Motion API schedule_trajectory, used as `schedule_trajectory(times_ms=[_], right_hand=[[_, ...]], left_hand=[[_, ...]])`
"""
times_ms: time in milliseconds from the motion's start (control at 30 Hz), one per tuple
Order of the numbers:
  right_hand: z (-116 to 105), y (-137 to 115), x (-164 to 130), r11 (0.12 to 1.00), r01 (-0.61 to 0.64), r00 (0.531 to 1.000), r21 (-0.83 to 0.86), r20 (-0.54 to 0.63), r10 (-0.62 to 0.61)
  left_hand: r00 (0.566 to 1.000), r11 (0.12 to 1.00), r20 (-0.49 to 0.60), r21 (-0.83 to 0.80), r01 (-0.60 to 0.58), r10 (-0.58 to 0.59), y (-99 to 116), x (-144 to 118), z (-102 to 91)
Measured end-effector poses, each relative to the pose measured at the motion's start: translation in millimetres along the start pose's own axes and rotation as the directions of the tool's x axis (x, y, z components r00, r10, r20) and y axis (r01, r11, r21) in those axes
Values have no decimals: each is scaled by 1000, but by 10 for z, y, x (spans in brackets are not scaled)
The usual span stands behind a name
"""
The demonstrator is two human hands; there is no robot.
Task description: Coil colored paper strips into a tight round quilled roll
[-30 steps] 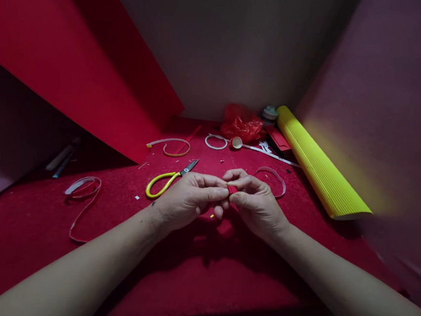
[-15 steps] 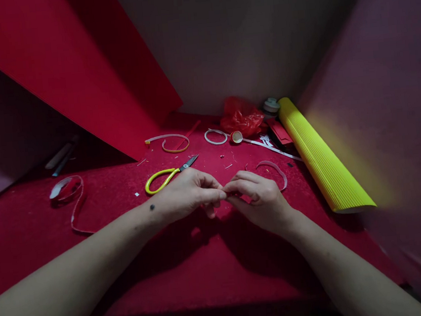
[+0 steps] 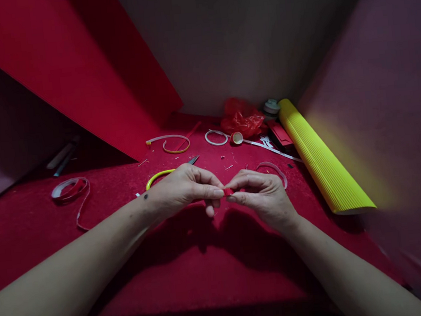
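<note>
Above the middle of the red table (image 3: 207,282), a small red piece, paper by its look, (image 3: 228,192) is pinched between both hands. My left hand (image 3: 191,187) grips its left side between thumb and forefinger, with the other fingers curled below. From the right, my right hand (image 3: 264,192) holds it by thumb and fingertips. Most of the piece is covered by fingers. Yellow-handled scissors (image 3: 159,176) lie just behind my left hand, which partly hides them. A pale curled strip (image 3: 276,167) rests behind my right hand.
A red-and-white strip coil (image 3: 70,190) lies left. Behind are a yellow-and-white strip (image 3: 175,150), a white ring (image 3: 216,137), a small roll (image 3: 237,138), a red plastic bag (image 3: 242,117) and a jar (image 3: 271,106). Yellow corrugated roll (image 3: 324,159) stands right; a large red board (image 3: 87,75) leans left.
Both hands have turned slightly, and the red piece shows more between the fingertips. My left hand and wrist now cover more of the scissors. The strip coil at left has shifted slightly.
</note>
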State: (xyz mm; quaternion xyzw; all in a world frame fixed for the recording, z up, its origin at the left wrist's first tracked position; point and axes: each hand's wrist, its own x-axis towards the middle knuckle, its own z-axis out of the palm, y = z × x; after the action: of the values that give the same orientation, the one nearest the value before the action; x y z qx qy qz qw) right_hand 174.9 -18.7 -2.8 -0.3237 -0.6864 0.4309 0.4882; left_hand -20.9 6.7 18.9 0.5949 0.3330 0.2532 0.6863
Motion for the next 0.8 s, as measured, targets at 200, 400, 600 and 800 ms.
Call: schedule_trajectory(times_ms=[200, 400, 600, 800], right_hand=[[10, 60, -16, 998, -8, 1000, 56, -17, 9], [54, 120, -25, 995, 6, 998, 97, -67, 1], [29, 91, -14, 999, 31, 999, 32, -46, -29], [7, -17, 16, 849, 286, 958, -445, 130, -255]], left_hand=[[1000, 1000, -18, -27, 0, 0, -55, 38, -9], [1000, 996, 20, -91, -8, 10, -96, 51, -3], [999, 997, 19, -57, -42, 44, -71, 29, 3], [993, 985, -117, 169, 14, 6, -4, 9, 63]])
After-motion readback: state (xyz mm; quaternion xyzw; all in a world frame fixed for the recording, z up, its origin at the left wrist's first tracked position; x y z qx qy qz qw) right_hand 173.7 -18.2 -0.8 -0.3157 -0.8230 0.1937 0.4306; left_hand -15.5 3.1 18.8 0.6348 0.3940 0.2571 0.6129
